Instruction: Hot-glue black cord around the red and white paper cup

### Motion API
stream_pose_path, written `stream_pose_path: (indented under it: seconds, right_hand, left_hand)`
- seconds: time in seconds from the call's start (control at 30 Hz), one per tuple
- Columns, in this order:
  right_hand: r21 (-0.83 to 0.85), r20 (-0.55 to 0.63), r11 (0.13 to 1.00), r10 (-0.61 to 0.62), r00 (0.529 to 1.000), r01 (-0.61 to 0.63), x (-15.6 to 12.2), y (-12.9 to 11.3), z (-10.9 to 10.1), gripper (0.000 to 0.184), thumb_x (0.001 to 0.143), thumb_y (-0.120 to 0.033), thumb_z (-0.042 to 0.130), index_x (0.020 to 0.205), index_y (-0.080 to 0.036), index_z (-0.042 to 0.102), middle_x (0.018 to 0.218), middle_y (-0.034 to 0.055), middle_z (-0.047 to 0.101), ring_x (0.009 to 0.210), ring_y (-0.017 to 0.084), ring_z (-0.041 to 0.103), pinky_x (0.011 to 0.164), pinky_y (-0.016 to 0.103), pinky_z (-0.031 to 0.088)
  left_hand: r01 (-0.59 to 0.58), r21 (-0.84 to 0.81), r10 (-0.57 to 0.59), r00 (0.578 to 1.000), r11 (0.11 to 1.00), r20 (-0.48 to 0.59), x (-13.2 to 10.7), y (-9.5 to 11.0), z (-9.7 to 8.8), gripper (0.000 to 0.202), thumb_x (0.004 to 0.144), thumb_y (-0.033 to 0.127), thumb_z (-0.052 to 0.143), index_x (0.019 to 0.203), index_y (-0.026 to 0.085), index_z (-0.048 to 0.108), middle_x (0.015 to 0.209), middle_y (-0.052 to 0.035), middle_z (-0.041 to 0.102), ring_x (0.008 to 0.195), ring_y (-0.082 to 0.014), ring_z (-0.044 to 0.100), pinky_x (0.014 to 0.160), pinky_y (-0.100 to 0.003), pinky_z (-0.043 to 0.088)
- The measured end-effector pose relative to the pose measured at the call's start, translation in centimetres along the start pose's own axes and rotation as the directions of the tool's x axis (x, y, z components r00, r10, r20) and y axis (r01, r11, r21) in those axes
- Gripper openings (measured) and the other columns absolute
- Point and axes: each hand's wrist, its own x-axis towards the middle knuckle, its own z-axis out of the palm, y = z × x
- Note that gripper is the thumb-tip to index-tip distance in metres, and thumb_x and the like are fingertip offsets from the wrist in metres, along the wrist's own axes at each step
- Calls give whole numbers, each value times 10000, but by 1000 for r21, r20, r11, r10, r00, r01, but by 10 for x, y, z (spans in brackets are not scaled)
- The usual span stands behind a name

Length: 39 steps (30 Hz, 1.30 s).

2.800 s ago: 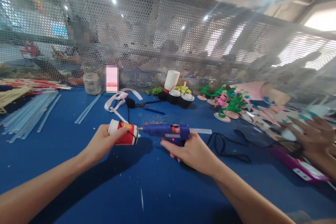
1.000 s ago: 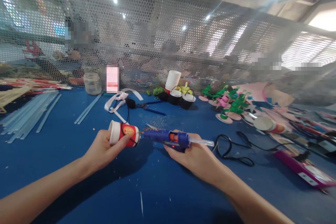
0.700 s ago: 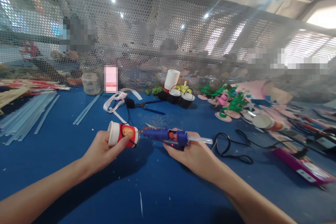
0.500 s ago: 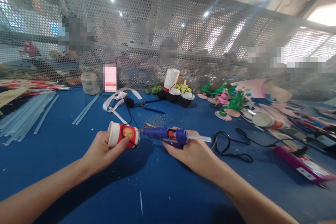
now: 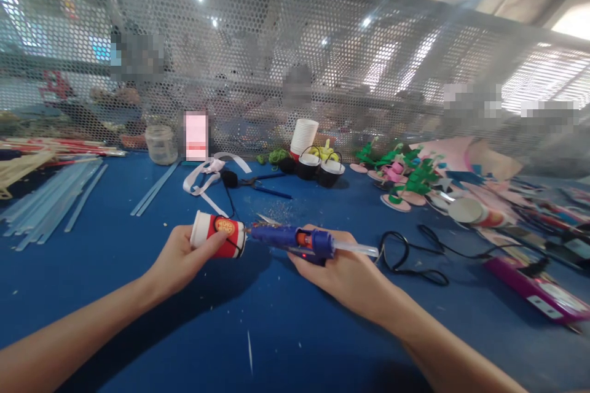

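Note:
My left hand (image 5: 177,264) grips a red and white paper cup (image 5: 233,242) tipped on its side, its mouth facing left. Black yarn (image 5: 229,199) runs from a small black ball (image 5: 229,178) down to the cup and across it under my thumb. In my right hand (image 5: 343,270) is a blue hot glue gun (image 5: 281,235) with a red light lit. A clear glue stick (image 5: 357,248) pokes out of its back end. The gun's nozzle is at the cup's base; whether it touches cannot be made out.
Pliers (image 5: 267,186) and white ribbon (image 5: 193,181) lie behind the cup. Further back stand a jar (image 5: 161,146), stacked cups (image 5: 304,135) and two black-and-white buckets (image 5: 330,173). Glue sticks (image 5: 50,202) lie left; a black cord (image 5: 391,261) and purple power strip (image 5: 537,291) lie right.
The cup has turned slightly in my left hand, and my thumb now lies further over its printed emblem. The glue gun stays at the cup's base. The whole view has shifted a little.

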Motion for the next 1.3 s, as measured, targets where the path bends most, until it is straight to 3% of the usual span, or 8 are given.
stream_pose_path:
  seconds: [0.2,0.37,0.67,0.8,1.1,1.3]
  right_hand:
    - [-21,43,1000,8,999,-8,-1,-3,-2,124,701,-148,480,588,-179,437,532,-42,439,486,81,363,465,191,345]
    - [-67,65,998,21,998,-16,-3,-6,-2,135,686,-148,487,573,-184,424,520,-40,433,483,85,357,447,192,330]
    - [-106,57,993,-47,997,52,-4,-5,-1,170,665,-106,492,557,-181,385,517,-52,408,485,73,334,442,175,304]
    - [-62,55,998,-2,998,6,-3,-4,-2,157,680,-129,491,562,-180,401,510,-52,412,482,74,330,447,179,311]
    - [-22,-13,1000,-3,1000,2,-1,1,-2,111,702,-170,499,601,-171,454,544,-41,459,498,80,377,479,189,343]
    - [-77,-22,996,-44,999,42,4,2,-2,130,714,-195,490,593,-174,447,539,-35,457,489,85,374,479,202,346]
  left_hand:
    - [97,-118,-96,995,988,12,2,-2,-1,262,634,380,600,525,142,593,478,21,548,438,-77,422,403,-175,312]
    - [91,-130,-92,996,987,-4,4,-6,-2,284,636,386,603,513,131,590,455,20,547,422,-72,425,407,-173,323]
    - [121,-166,-119,993,979,19,6,-3,-2,279,642,392,591,637,121,657,582,-28,648,522,-123,530,500,-213,415]
    - [108,-114,-111,994,988,-20,4,-2,0,275,622,384,596,534,124,610,471,10,564,432,-82,433,407,-181,332]
    - [-100,101,98,995,990,24,-2,-6,-1,341,679,341,525,411,169,403,381,82,252,364,-44,191,335,-188,145]
    - [-201,174,194,979,964,61,-2,-10,-2,341,712,317,492,430,178,362,413,77,242,378,-49,200,337,-192,136]
